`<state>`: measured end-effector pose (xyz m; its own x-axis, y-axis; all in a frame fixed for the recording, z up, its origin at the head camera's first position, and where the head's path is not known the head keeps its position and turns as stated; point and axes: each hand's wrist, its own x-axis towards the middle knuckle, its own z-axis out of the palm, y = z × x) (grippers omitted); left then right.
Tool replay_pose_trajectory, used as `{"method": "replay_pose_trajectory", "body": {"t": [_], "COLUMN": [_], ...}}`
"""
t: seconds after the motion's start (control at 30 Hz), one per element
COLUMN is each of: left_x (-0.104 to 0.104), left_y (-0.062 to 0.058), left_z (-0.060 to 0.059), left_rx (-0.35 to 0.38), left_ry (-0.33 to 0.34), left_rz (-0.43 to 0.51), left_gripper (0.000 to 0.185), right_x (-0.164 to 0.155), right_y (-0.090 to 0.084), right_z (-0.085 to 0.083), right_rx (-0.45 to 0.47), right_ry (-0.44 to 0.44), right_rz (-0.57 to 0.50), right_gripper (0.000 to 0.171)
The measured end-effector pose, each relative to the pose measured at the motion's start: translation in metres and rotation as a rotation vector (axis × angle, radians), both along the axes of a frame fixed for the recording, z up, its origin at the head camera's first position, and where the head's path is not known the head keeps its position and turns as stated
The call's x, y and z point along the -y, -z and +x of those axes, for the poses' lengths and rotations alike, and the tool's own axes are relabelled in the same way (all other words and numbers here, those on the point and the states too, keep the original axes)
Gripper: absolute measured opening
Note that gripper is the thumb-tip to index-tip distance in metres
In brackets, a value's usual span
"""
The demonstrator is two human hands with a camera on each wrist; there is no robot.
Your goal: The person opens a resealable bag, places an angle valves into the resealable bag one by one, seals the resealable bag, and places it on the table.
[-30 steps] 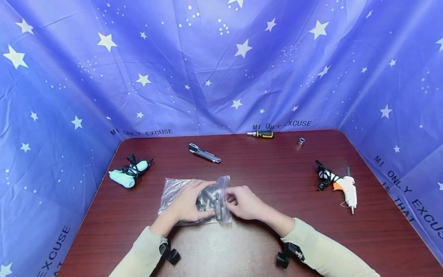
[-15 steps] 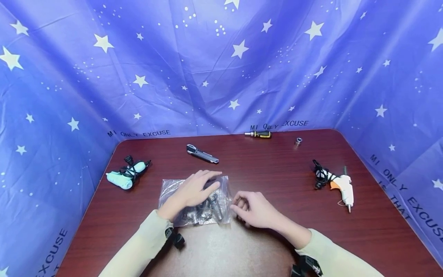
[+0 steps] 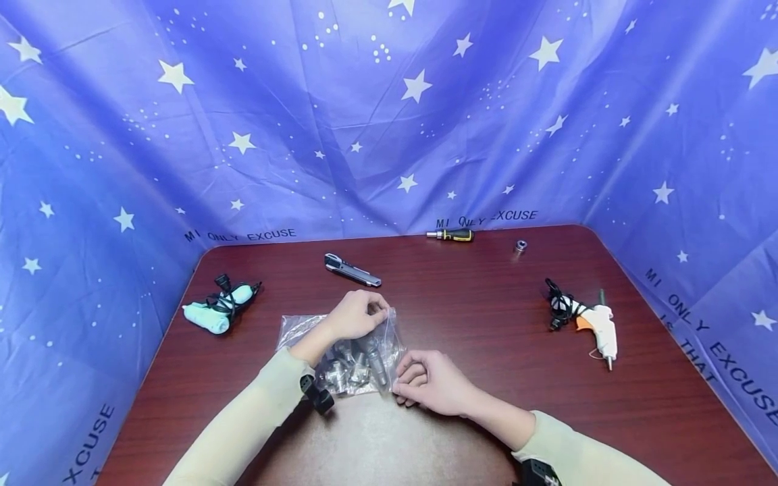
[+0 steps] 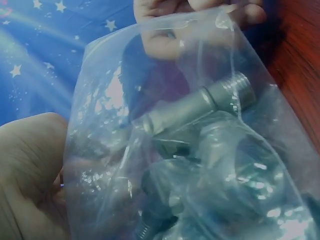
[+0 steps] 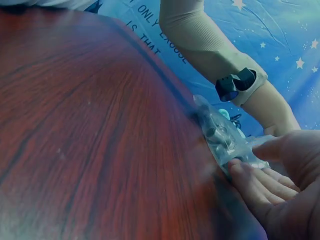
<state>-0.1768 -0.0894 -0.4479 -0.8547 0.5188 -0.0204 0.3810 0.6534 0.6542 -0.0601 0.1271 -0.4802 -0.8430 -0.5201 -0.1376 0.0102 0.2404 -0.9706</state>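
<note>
Blue cloth (image 3: pixel 389 121) printed with white stars is hung behind and to both sides of a dark red wooden table (image 3: pixel 486 317). Near the middle of the table, close to the front edge, a clear plastic bag (image 3: pixel 349 354) of grey metal fittings (image 4: pixel 200 107) is laid flat. Its far corner is pinched by the left hand (image 3: pixel 357 316), fingers curled tightly over the plastic. Its near right corner is pinched by the right hand (image 3: pixel 428 381), whose fingertips (image 5: pixel 245 172) are pressed on the bag's edge with the thumb above. Well apart at the right, a white glue gun (image 3: pixel 598 327) with a coiled black cord is seen. At the left edge a pale green tool (image 3: pixel 215 312) wrapped in black cord is placed. Toward the back a grey utility knife (image 3: pixel 352 269) is set, then a yellow-handled screwdriver (image 3: pixel 451 235), and a small metal socket (image 3: pixel 521 246).
</note>
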Motion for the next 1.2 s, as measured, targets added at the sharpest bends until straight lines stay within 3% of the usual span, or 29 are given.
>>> {"method": "replay_pose_trajectory", "body": {"t": [0.3, 0.57, 0.77, 1.0, 1.2], "left_x": [0.009, 0.023, 0.029, 0.034, 0.031], "left_y": [-0.003, -0.014, -0.031, -0.055, -0.067], "left_z": [-0.004, -0.005, 0.0, 0.012, 0.024], "left_rx": [0.029, 0.022, -0.006, -0.06, -0.071], "left_ry": [-0.009, -0.052, -0.131, -0.227, -0.184], "left_rz": [0.102, 0.193, 0.356, 0.566, 0.821], "left_gripper": [0.013, 0.011, 0.012, 0.012, 0.017], "right_x": [0.001, -0.012, -0.03, -0.054, -0.068], "right_y": [-0.006, -0.019, -0.042, -0.08, -0.115], "right_z": [-0.003, -0.01, -0.02, -0.03, -0.039], "right_rx": [0.072, -0.027, -0.175, -0.493, -0.646], "right_ry": [0.012, 0.033, 0.097, 0.23, 0.328], "right_rz": [-0.043, -0.047, 0.008, 0.157, 0.192], "right_gripper": [0.017, 0.009, 0.005, 0.015, 0.016]}}
